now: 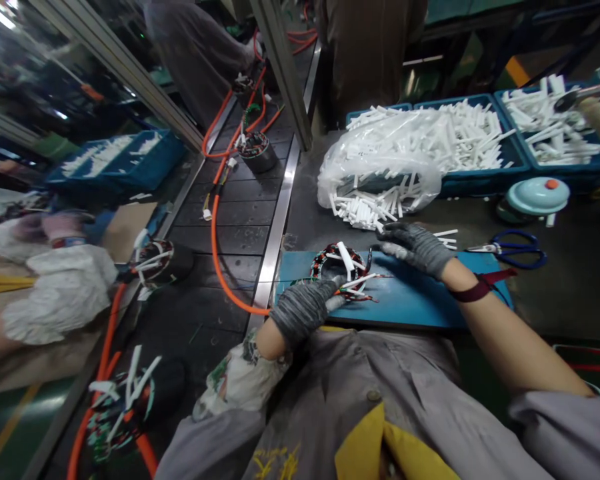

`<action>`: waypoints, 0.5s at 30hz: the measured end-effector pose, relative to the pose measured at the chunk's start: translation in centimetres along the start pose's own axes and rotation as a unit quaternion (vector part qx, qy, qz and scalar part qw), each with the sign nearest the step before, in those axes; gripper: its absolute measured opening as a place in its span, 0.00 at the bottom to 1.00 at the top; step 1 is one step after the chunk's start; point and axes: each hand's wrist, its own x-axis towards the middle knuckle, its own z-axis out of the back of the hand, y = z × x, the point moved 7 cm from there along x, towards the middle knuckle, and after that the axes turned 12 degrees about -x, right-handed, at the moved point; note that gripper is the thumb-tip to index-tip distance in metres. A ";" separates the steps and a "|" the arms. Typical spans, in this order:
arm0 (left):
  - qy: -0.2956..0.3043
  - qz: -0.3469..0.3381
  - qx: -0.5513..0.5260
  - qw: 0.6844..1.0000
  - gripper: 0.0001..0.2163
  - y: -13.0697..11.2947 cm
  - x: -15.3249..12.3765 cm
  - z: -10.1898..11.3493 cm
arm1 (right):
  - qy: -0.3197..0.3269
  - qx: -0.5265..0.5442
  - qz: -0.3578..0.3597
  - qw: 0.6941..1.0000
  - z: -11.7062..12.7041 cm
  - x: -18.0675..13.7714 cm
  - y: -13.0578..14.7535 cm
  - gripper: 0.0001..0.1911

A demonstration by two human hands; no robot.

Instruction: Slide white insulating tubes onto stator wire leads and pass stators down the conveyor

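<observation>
A motor stator (325, 262) with a ring of dark and orange windings lies on a blue board (420, 300). White sleeves (346, 259) stick out of it, and wire leads extend to its right. My left hand (307, 307), in a grey striped glove, is closed at the stator's near side around the wire leads; its fingertips are partly hidden. Over the board's far edge, my right hand (417, 248), gloved too, has its fingers stretched out and slightly apart. Its fingertips are beside a pile of white sleeves (363, 210) spilling from a clear plastic bag (385, 143).
Blue bins (517, 157) of white sleeves stand behind the bag. Blue-handled scissors (520, 250) and a light-blue lidded pot (537, 197) are at right. Left runs a conveyor (245, 213) with more stators (257, 150) and orange cables (217, 247). A co-worker's gloved hand (65, 230) is further left.
</observation>
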 end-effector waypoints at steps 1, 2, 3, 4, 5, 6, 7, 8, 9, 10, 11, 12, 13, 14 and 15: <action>-0.003 -0.004 -0.007 1.000 0.18 0.0 -0.3 0.0 | -0.003 -0.055 -0.007 0.998 -0.6 0.3 -0.3 0.25; -0.011 -0.002 -0.009 1.000 0.18 0.1 -0.5 0.0 | 0.004 -0.105 -0.011 0.994 -1.2 0.7 -0.5 0.24; -0.023 0.001 -0.006 1.000 0.18 0.2 -0.7 0.1 | 0.013 -0.146 -0.014 0.989 -1.8 0.9 -0.6 0.24; -0.035 0.003 0.000 0.999 0.18 0.2 -0.9 0.0 | 0.020 -0.175 -0.018 0.984 -2.2 1.1 -0.6 0.22; -0.047 0.004 0.006 0.999 0.18 0.1 -1.1 -0.1 | 0.021 -0.196 -0.022 0.980 -2.3 1.1 -0.6 0.21; -0.058 0.001 0.011 0.998 0.18 0.0 -1.3 -0.2 | 0.018 -0.207 -0.030 0.978 -2.3 0.9 -0.6 0.20; -0.070 -0.002 0.013 0.997 0.18 -0.1 -1.5 -0.4 | 0.011 -0.210 -0.041 0.977 -2.1 0.6 -0.7 0.20; -0.086 -0.003 0.012 0.996 0.19 -0.2 -1.7 -0.4 | 0.000 -0.204 -0.058 0.977 -1.7 0.0 -0.9 0.20; -0.099 -0.001 0.008 0.995 0.19 -0.2 -1.9 -0.4 | -0.013 -0.194 -0.083 0.977 -1.3 -0.7 -1.2 0.21; -0.110 0.001 0.003 0.994 0.19 -0.2 -2.0 -0.4 | -0.026 -0.180 -0.110 0.977 -0.8 -1.6 -1.6 0.22; -0.120 0.001 -0.001 0.993 0.19 -0.2 -2.1 -0.3 | -0.036 -0.161 -0.135 0.977 -0.3 -2.6 -1.8 0.24; -0.127 -0.006 -0.004 0.992 0.19 -0.3 -2.2 -0.3 | -0.041 -0.141 -0.153 0.977 0.1 -3.6 -1.9 0.25; -0.129 -0.019 -0.007 0.991 0.19 -0.4 -2.2 -0.3 | -0.042 -0.117 -0.160 0.979 0.4 -4.6 -1.7 0.26; -0.126 -0.037 -0.008 0.991 0.18 -0.5 -2.2 -0.3 | -0.044 -0.090 -0.158 0.982 0.7 -5.6 -1.3 0.25; -0.121 -0.053 -0.009 0.991 0.18 -0.7 -2.2 -0.4 | -0.049 -0.059 -0.153 0.985 1.1 -6.6 -0.6 0.24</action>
